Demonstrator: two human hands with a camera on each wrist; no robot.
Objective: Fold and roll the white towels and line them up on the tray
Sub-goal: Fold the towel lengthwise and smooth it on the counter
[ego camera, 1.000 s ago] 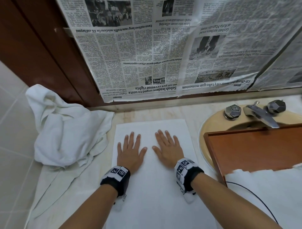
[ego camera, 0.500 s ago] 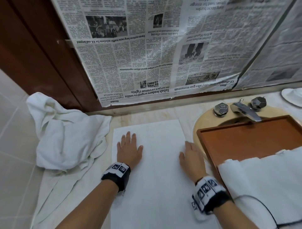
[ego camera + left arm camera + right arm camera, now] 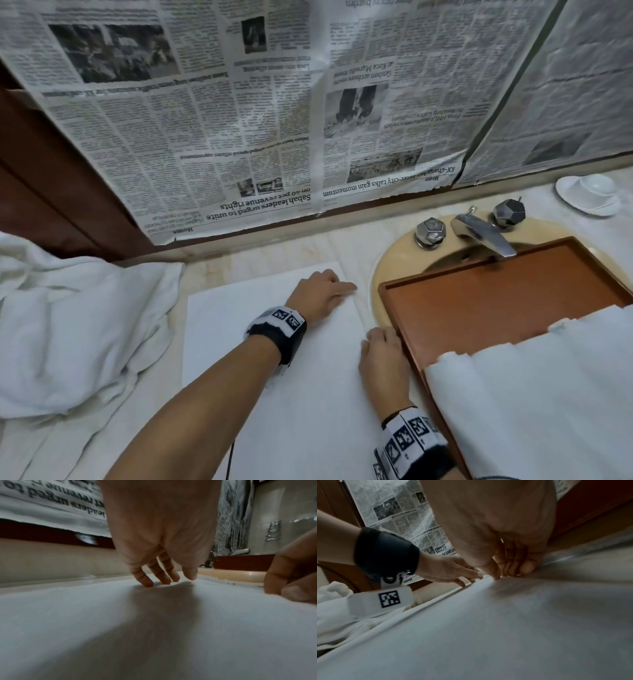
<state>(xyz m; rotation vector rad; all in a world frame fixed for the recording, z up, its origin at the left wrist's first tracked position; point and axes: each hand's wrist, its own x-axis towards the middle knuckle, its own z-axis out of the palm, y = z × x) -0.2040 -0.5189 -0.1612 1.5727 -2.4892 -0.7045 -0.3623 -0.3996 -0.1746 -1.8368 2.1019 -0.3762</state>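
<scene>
A flat folded white towel [image 3: 274, 370] lies on the counter in front of me. My left hand [image 3: 325, 294] reaches across to its far right corner, and its straight fingers [image 3: 149, 581] touch the cloth. At the towel's right edge, nearer to me, my right hand [image 3: 378, 346] has curled fingers and thumb [image 3: 527, 566] that pinch the edge. The brown wooden tray [image 3: 486, 301] sits over the sink, just right of both hands. White towels [image 3: 548, 394] lie along the tray's near part.
A heap of crumpled white towels [image 3: 75, 325] fills the counter's left side. A tap [image 3: 483, 233] and two knobs stand behind the tray. A white cup and saucer [image 3: 589, 193] are at the far right. Newspaper [image 3: 274, 102] covers the wall behind.
Both hands lay flat in the towel's middle; they slid to its right edge, the left crossing over to the far corner, the right curling on the edge. My view turned right.
</scene>
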